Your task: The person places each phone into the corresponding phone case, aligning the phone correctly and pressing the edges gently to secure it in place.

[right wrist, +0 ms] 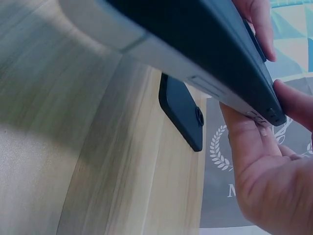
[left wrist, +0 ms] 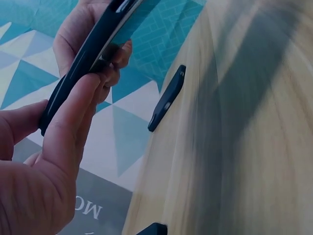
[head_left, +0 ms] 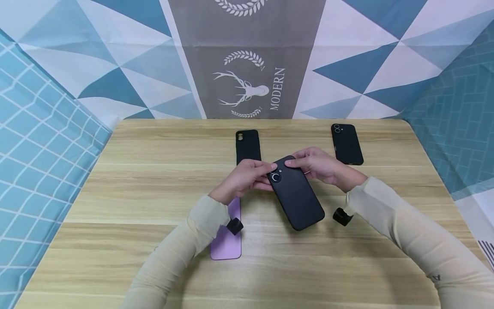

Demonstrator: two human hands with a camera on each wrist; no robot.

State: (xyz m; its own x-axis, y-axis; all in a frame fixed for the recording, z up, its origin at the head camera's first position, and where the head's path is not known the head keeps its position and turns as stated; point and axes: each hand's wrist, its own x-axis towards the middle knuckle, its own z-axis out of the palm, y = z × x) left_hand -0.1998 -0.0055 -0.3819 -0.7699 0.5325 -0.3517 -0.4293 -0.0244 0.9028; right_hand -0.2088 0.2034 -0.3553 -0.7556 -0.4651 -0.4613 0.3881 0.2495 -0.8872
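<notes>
A smartphone in a black case is held above the table, back upward and tilted, its camera end away from me. My left hand pinches the camera corner, thumb on top and fingers beneath. On the other far corner my right hand does the same, its thumb pressing the back. The right wrist view shows the phone's silver side exposed below the black case. Beneath my left wrist lies a flat purple phone or case, partly covered by the sleeve.
Beyond my left hand lies a black phone case, wood showing through its camera holes. A second black phone, with camera lenses, lies at the back right of the wooden table. Patterned cloth hangs behind.
</notes>
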